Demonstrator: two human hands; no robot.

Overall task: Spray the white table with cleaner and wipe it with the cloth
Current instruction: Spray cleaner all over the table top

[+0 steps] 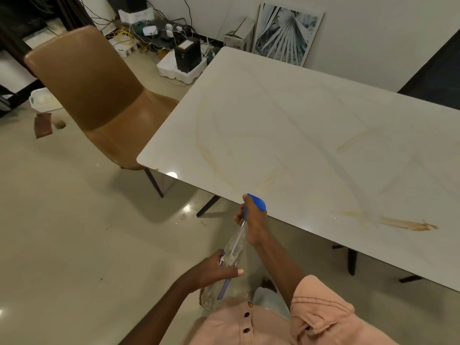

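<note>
Person stands at the near-left corner of the white table (311,125), holding a clear spray bottle (236,245) w/ both hands, just off the table's near edge. Bottle is tilted, blue spray head (257,201) up top & over the table edge, base down near the person's pink shirt (286,319).

Right hand (251,220) is wrapped around the bottle's neck just under the blue head, fingers curled tight on it (trigger itself hidden behind the fingers, can't tell if it's squeezed). Left hand (214,270) closes around the lower body of the bottle, thumb laid across the front over a blue label strip (224,287).

Table top is bare, pale w/ faint tan veining, plus a brown smear (408,224) near the near edge, to the right of the bottle and well apart from it. A few small wet-looking specks sit just left of that smear.

Brown chair (99,95) is tucked against the table's left end, seat partly under the top. A framed leaf print (286,33) leans on the wall beyond the far corner; a tangle of cables & boxes (169,41) covers the floor behind the chair. No cloth in view.
</note>
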